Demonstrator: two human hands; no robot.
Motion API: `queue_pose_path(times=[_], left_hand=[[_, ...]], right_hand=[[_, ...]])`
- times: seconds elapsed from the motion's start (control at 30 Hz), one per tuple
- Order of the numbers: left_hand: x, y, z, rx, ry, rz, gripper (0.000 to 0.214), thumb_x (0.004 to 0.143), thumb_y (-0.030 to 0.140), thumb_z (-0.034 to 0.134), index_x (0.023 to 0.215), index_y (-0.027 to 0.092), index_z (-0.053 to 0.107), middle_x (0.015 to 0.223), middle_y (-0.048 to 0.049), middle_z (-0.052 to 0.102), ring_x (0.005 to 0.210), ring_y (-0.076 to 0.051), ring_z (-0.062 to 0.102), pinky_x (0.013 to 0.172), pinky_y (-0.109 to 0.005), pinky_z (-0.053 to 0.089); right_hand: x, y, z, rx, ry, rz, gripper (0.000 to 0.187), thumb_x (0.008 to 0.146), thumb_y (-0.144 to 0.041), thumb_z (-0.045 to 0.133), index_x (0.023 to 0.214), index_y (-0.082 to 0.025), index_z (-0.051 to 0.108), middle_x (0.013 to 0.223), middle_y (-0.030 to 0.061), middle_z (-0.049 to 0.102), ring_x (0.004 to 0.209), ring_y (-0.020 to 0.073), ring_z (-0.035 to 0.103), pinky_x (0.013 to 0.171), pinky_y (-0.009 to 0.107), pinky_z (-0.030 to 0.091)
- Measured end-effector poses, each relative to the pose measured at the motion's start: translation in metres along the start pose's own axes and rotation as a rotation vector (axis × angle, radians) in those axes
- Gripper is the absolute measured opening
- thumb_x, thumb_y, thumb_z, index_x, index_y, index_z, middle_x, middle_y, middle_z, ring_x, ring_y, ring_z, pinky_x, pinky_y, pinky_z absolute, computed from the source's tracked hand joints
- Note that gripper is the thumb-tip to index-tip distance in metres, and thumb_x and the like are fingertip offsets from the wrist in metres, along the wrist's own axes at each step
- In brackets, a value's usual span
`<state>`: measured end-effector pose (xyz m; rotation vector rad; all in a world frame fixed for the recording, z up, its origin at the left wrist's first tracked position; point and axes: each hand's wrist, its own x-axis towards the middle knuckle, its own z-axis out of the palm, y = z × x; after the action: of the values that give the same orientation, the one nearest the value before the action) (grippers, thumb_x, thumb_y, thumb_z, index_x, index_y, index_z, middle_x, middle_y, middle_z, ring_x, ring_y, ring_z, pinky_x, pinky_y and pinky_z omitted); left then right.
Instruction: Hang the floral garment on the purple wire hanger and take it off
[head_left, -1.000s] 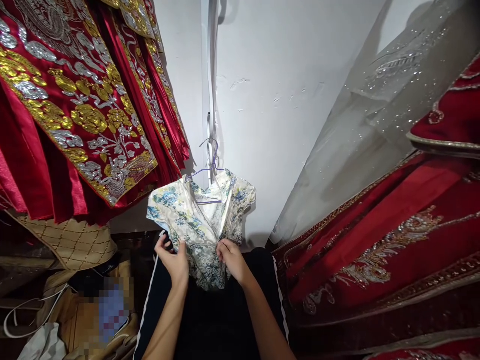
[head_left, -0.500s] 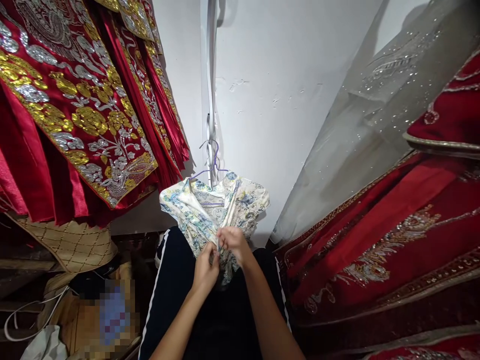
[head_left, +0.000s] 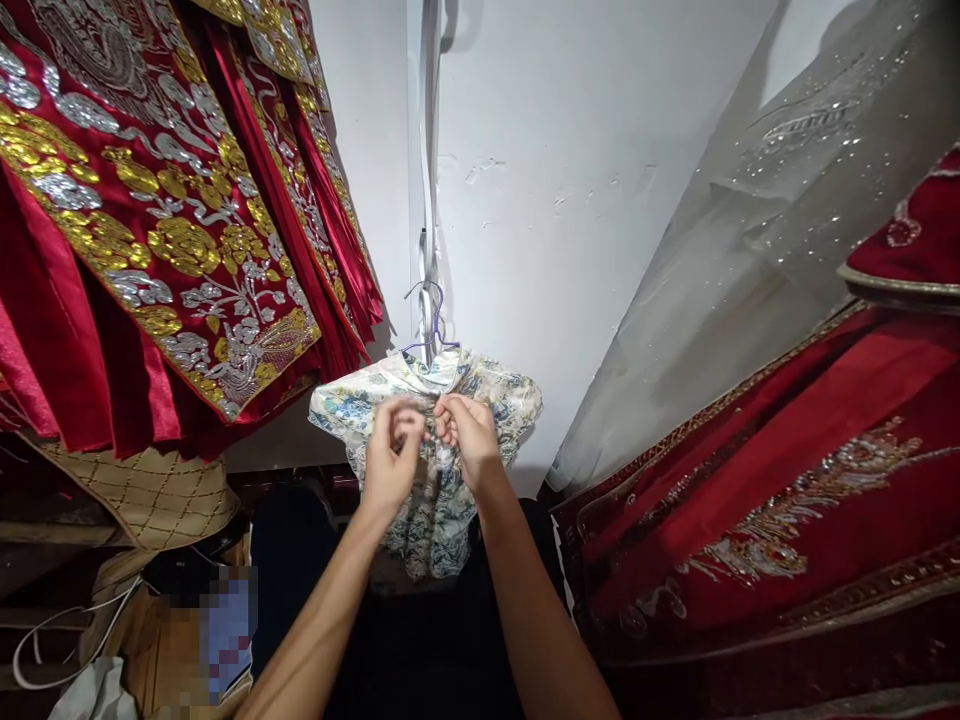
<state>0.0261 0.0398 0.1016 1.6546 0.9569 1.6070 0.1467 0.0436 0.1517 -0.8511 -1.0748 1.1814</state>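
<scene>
A short-sleeved floral blouse (head_left: 439,520), cream with blue and yellow print, hangs on a purple wire hanger (head_left: 439,310) in front of me. Its two front edges meet along the middle, and a small opening shows at the neck. My right hand (head_left: 469,430) is closed in a pinch on the front edge just below the collar. Beside it, on the other side of the opening, my left hand (head_left: 391,455) has curled fingers smeared by motion. Whether those fingertips grip the cloth I cannot tell.
A white strap (head_left: 427,150) runs down the white wall (head_left: 555,120) to the hanger. Red gowns with gold and silver embroidery (head_left: 195,240) hang at left. At right are a sheer glittery veil-like fabric (head_left: 720,270) and red beaded garments (head_left: 810,480). A wooden box (head_left: 157,640) stands lower left.
Both hands have moved up the blouse front towards the collar. The neck opening, wide before, is drawn together, and the lower front now shows. My left hand has shifted slightly left.
</scene>
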Motion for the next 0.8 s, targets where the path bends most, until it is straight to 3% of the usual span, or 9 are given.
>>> queue_pose_path(times=[0.07,0.13,0.23,0.3,0.37,0.47,0.57,0.67,0.8], left_hand=[[0.029,0.029,-0.005,0.131,-0.021,0.123,0.036,0.095,0.029,0.051,0.131,0.024,0.050,0.100,-0.0053,0.064,0.084,-0.016,0.062,0.074,-0.028,0.049],[0.048,0.050,-0.005,0.300,-0.074,0.203,0.021,0.094,0.029,0.054,0.111,0.021,0.063,0.094,-0.0046,0.065,0.080,-0.016,0.061,0.073,-0.028,0.047],[0.057,0.065,-0.002,0.430,-0.053,0.295,0.015,0.093,0.029,0.056,0.089,0.018,0.065,0.086,-0.0036,0.066,0.080,-0.017,0.060,0.076,-0.029,0.046],[0.057,0.068,-0.005,0.400,0.076,0.316,0.014,0.094,0.029,0.056,0.090,0.018,0.065,0.088,-0.0033,0.066,0.085,-0.017,0.060,0.080,-0.028,0.046],[0.057,0.065,-0.020,0.290,0.313,0.301,0.013,0.093,0.029,0.058,0.093,0.018,0.064,0.090,-0.0027,0.064,0.088,-0.016,0.059,0.081,-0.026,0.045],[0.054,0.042,-0.063,-0.101,0.680,0.143,0.012,0.088,0.029,0.062,0.089,0.017,0.060,0.083,-0.0007,0.059,0.078,-0.013,0.057,0.077,-0.024,0.047],[0.037,0.001,-0.103,-0.544,0.746,-0.306,0.014,0.086,0.026,0.057,0.077,0.019,0.049,0.070,-0.0001,0.054,0.070,-0.014,0.056,0.076,-0.027,0.051],[0.006,-0.040,-0.108,-0.403,0.633,-0.571,0.021,0.089,0.028,0.045,0.069,0.021,0.039,0.064,-0.0001,0.052,0.069,-0.014,0.059,0.077,-0.030,0.053],[-0.032,-0.070,-0.076,-0.217,0.361,-0.674,0.020,0.076,0.033,0.062,0.068,0.019,0.051,0.065,-0.0023,0.059,0.067,-0.017,0.061,0.071,-0.034,0.052]], right_hand=[[0.005,-0.006,-0.004,-0.045,-0.013,-0.035,0.020,0.079,-0.028,0.054,0.063,-0.017,0.060,0.047,-0.0036,0.051,0.043,0.0076,0.040,0.043,0.021,0.028],[0.012,-0.009,-0.007,-0.078,-0.023,-0.088,0.019,0.078,-0.027,0.053,0.065,-0.017,0.062,0.048,-0.0033,0.052,0.044,0.0083,0.041,0.045,0.021,0.029],[0.018,0.004,-0.010,-0.098,0.018,-0.155,0.019,0.079,-0.029,0.056,0.066,-0.017,0.063,0.050,-0.0030,0.052,0.047,0.0094,0.043,0.048,0.023,0.031],[0.014,0.027,-0.015,-0.133,0.050,-0.165,0.021,0.079,-0.031,0.056,0.064,-0.018,0.063,0.052,-0.0025,0.053,0.050,0.0104,0.044,0.050,0.023,0.032],[0.005,0.054,-0.021,-0.170,0.069,-0.115,0.022,0.078,-0.030,0.054,0.061,-0.018,0.062,0.050,-0.0024,0.052,0.049,0.0109,0.043,0.050,0.024,0.031],[-0.013,0.080,-0.030,-0.181,0.021,-0.004,0.024,0.077,-0.029,0.052,0.057,-0.019,0.060,0.045,-0.0033,0.048,0.045,0.0108,0.039,0.048,0.024,0.029],[-0.025,0.079,-0.033,-0.221,-0.172,0.027,0.023,0.076,-0.026,0.052,0.057,-0.019,0.061,0.045,-0.0029,0.050,0.046,0.0114,0.043,0.048,0.024,0.031],[-0.031,0.065,-0.033,-0.296,-0.388,0.086,0.024,0.077,-0.023,0.053,0.056,-0.019,0.064,0.045,-0.0023,0.053,0.045,0.0114,0.047,0.047,0.023,0.035],[-0.037,0.056,-0.043,-0.393,-0.589,0.254,0.027,0.079,-0.025,0.056,0.057,-0.018,0.069,0.046,-0.0006,0.057,0.046,0.0116,0.051,0.050,0.023,0.040]])
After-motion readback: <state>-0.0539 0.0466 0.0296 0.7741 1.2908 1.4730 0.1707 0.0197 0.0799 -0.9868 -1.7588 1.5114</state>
